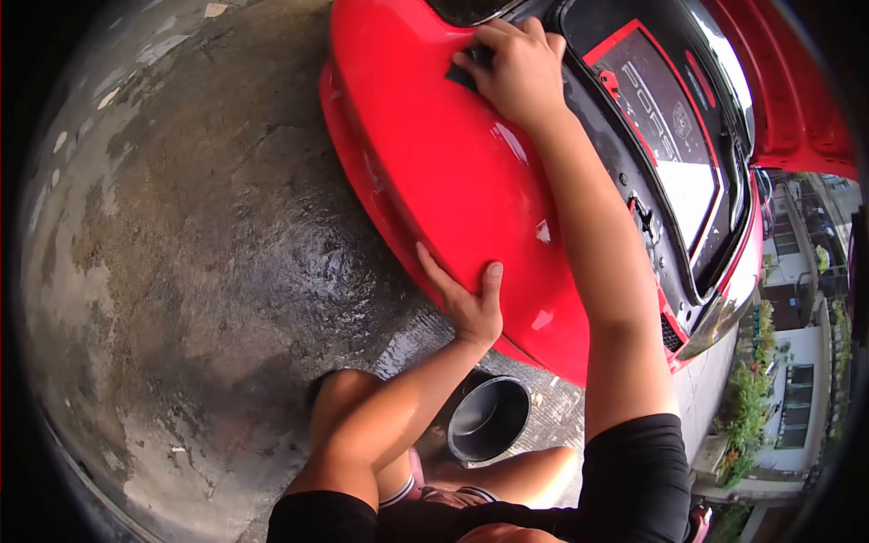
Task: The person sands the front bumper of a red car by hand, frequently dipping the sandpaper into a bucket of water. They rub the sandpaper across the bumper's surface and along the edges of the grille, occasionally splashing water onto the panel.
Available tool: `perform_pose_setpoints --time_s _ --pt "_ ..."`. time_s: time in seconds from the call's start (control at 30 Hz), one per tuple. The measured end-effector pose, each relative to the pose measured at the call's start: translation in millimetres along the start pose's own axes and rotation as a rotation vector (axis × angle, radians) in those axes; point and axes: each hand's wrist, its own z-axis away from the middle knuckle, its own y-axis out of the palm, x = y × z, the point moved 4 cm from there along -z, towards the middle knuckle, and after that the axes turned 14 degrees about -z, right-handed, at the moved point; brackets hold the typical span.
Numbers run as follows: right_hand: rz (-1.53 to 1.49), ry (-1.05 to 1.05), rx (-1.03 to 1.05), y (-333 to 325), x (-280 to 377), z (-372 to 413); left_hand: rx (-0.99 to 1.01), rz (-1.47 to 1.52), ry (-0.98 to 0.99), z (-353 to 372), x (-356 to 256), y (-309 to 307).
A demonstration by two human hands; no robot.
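A glossy red car bumper (434, 172) curves across the upper middle of the head view. My right hand (525, 77) is closed around a small dark sheet (464, 74) that looks like sandpaper and presses it against the red surface near the headlight (466, 9). Part of that sheet is hidden under my fingers. Lower down, my left hand (469, 303) rests on the bumper's edge, thumb and fingers spread, holding nothing.
A black bucket (520, 421) stands by my legs, below the bumper. The car's front compartment (652, 100) is uncovered, with the red lid (806, 90) raised. Wet concrete ground (208, 271) lies at left. Plants (747, 398) and a building are at right.
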Motion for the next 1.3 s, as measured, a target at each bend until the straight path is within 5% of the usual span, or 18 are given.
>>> perform_pose_setpoints --time_s 0.13,0.27,0.53,0.8,1.03,1.23,1.3 --pt "0.002 0.004 0.116 -21 4 17 -0.009 0.027 -0.018 -1 0 3" --pt "0.020 0.211 0.239 -118 41 115 -0.025 -0.077 -0.042 -2 -4 -2" --pt "0.106 -0.060 0.083 5 1 -19 -0.032 0.020 -0.003 -1 -1 3" --pt "0.035 0.130 0.177 -105 36 107 -0.046 -0.147 -0.012 -4 0 3" --pt "0.129 -0.039 0.066 6 2 -15 -0.034 -0.081 -0.006 -2 10 3" --pt "0.106 0.067 0.356 -118 57 97 -0.018 -0.144 -0.010 0 8 0" --pt "-0.052 0.273 0.315 -173 87 150 -0.036 -0.121 0.008 -1 8 1"
